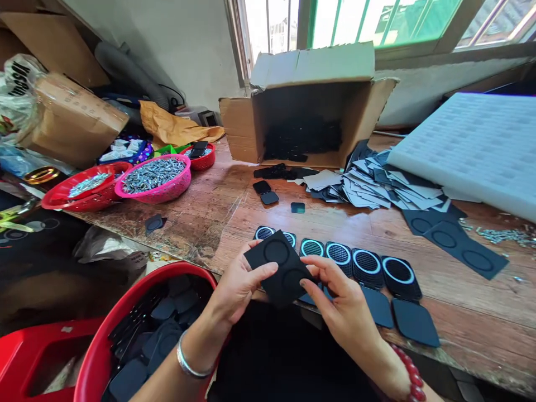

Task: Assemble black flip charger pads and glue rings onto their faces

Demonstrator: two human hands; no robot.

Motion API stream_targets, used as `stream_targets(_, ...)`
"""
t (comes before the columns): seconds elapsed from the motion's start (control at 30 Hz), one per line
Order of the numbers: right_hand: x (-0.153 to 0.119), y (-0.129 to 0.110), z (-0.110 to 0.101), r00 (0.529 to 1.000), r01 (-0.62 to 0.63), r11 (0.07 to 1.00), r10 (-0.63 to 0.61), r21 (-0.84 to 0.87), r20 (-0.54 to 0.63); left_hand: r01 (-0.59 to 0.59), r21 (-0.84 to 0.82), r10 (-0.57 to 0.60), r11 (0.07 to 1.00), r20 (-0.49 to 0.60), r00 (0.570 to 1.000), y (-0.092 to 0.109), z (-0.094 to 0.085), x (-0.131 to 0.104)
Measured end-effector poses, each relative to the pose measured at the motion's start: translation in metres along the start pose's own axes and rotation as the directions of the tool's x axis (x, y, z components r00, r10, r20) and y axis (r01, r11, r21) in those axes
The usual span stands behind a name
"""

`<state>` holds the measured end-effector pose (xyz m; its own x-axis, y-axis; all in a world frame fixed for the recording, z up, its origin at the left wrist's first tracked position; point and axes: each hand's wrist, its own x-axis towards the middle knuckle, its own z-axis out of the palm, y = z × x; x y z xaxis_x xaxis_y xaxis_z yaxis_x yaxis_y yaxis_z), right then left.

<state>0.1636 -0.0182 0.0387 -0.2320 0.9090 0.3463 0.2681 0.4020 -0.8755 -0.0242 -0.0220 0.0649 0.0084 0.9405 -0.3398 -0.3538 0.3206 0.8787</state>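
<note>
Both hands hold a black sheet [280, 254] with ring outlines on it, tilted above the table's front edge. My left hand [245, 279] grips its left side, thumb on top. At the sheet's right corner, my right hand [339, 298] pinches with thumb and fingers. Behind and to the right stands a row of black square pieces with white rings, such as the one at the right end [401, 274]. Plain dark square pieces, one of them at the right [415, 322], lie in front of that row. The sheet and hands partly cover both rows.
An open cardboard box [238, 128] holds black pieces at the back. Right of it are piled sheets [372, 178] and white foam [469, 145]. Left, a pink basket [157, 192] holds metal parts. A red tub [94, 357] of black pieces stands below the table edge.
</note>
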Motion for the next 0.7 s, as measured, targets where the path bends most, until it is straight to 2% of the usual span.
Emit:
stream_targets(0.07, -0.001, 0.001, -0.004, 1.0, -0.024, 1.0, 0.024, 0.017, 0.001, 0.088, -0.093, -0.08, 0.992, 0.086, 0.993, -0.007, 0.008, -0.002)
stream_targets(0.13, -0.002, 0.003, -0.008, 1.0, 0.0, 1.0, 0.0, -0.006, -0.011, 0.117, -0.146, -0.099, 0.982, 0.122, 0.988, -0.013, 0.015, -0.003)
stream_targets(0.3, -0.004, 0.008, -0.015, 0.981, 0.187, 0.972, -0.192, -0.14, -0.024, 0.039, -0.162, -0.022, 0.986, 0.11, 0.994, -0.022, 0.028, -0.004)
stream_targets(0.5, 0.0, 0.009, -0.02, 0.974, 0.228, 0.956, -0.227, -0.187, 0.027, -0.088, -0.026, 0.091, 0.996, 0.138, 0.986, -0.022, 0.036, -0.009)
stream_targets(0.6, 0.001, 0.01, -0.019, 0.956, 0.279, 0.93, -0.293, -0.238, -0.023, -0.071, -0.043, 0.076, 0.997, 0.134, 0.988, -0.02, 0.039, -0.01)
stream_targets(0.7, 0.0, 0.013, -0.017, 0.904, 0.378, 0.86, -0.422, -0.344, -0.062, -0.02, -0.125, 0.036, 0.992, 0.129, 0.991, -0.019, 0.04, -0.008)
